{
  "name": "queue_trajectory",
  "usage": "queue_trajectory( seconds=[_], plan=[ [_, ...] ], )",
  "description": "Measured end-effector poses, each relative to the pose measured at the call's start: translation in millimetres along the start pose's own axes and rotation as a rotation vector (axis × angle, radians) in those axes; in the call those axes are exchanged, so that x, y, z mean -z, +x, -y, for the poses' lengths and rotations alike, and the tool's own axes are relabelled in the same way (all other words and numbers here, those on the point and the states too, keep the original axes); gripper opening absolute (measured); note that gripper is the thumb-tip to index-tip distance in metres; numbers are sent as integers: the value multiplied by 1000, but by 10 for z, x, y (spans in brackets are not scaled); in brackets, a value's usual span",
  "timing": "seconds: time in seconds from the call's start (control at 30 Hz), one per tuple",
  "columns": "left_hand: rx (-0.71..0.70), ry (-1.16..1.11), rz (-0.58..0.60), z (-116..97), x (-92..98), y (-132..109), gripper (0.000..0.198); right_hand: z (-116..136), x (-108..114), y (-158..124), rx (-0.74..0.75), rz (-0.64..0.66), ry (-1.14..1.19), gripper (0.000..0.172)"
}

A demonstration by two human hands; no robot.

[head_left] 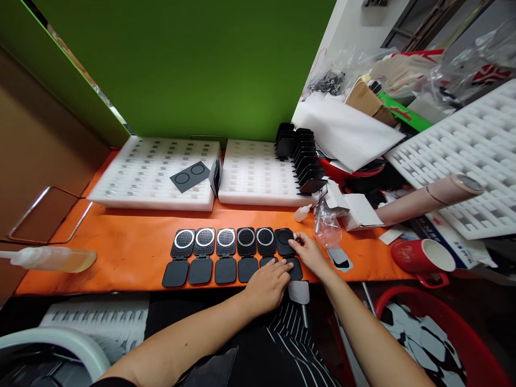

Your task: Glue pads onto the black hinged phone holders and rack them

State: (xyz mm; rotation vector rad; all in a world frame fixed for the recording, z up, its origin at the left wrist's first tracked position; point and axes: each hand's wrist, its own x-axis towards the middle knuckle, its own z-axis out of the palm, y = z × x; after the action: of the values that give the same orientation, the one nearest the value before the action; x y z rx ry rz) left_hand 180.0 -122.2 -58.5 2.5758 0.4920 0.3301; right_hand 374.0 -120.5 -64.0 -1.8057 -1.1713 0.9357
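A row of hinged black folding stands lies opened flat on the orange work surface. Their upper plates, like the fifth upper plate (266, 240), carry silvery rings on a grid pattern; the lower plates are plain black squares. At the right end, the last upper plate is covered by a dark square pad (284, 241) with a faint circle. My right hand (309, 253) pinches the right edge of this pad between thumb and forefinger. My left hand (269, 284) lies flat, fingers stretched across the two rightmost lower plates, partly hiding them.
White foam trays (161, 201) stand behind the row, with a dark two-circle sheet (189, 177) and upright black plates (310, 174) on them. A bottle (56, 259) lies left. Rightward are a red mug (419, 259), a flask (431, 199) and a red basin (479, 344).
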Motion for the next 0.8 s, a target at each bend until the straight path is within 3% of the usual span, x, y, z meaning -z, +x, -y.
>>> queue_trajectory(
  seconds=[0.6,0.8],
  plan=[
    [22,3,-18,-17,12,10,25,126,-25,-29,18,-58,-212,20],
    [22,-7,-23,4,-23,0,25,267,-52,-31,116,-82,-632,17]
  ],
)
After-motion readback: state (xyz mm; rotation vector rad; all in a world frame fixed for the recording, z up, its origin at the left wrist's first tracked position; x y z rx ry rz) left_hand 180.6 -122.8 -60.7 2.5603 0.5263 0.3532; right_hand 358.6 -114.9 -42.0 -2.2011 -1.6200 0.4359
